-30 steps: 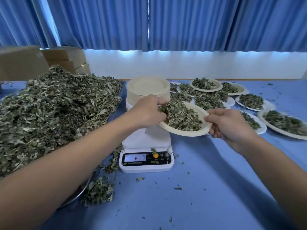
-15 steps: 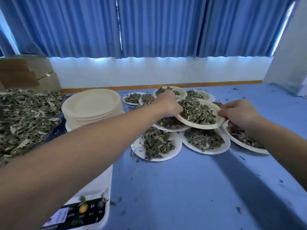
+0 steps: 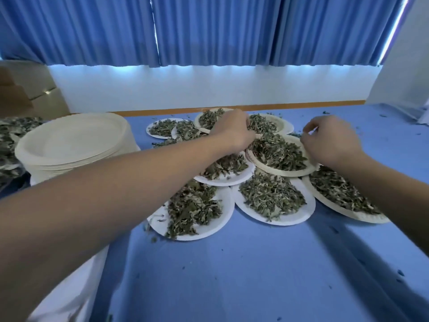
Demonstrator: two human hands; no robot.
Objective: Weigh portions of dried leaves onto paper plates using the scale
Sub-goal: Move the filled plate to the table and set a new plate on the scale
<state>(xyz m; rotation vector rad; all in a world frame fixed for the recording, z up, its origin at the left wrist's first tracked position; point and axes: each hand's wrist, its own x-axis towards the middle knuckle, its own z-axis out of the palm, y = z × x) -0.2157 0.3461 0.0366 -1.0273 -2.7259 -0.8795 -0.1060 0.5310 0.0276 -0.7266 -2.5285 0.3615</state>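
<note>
Paper plate (image 3: 278, 172), ridged rim, heaped with crumbly dried leaves (image 3: 277, 152), rests atop overlapping filled plates (image 3: 278, 221), far centre. Left hand (image 3: 232, 133) at left rim, right hand (image 3: 332, 140) curled over right rim; grip unclear for both.

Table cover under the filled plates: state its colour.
The table cover is plain blue, with no pattern; the head view, the only one, shows it.

Scale (image 3: 88, 289) largely behind left forearm, partly off-frame.
</note>
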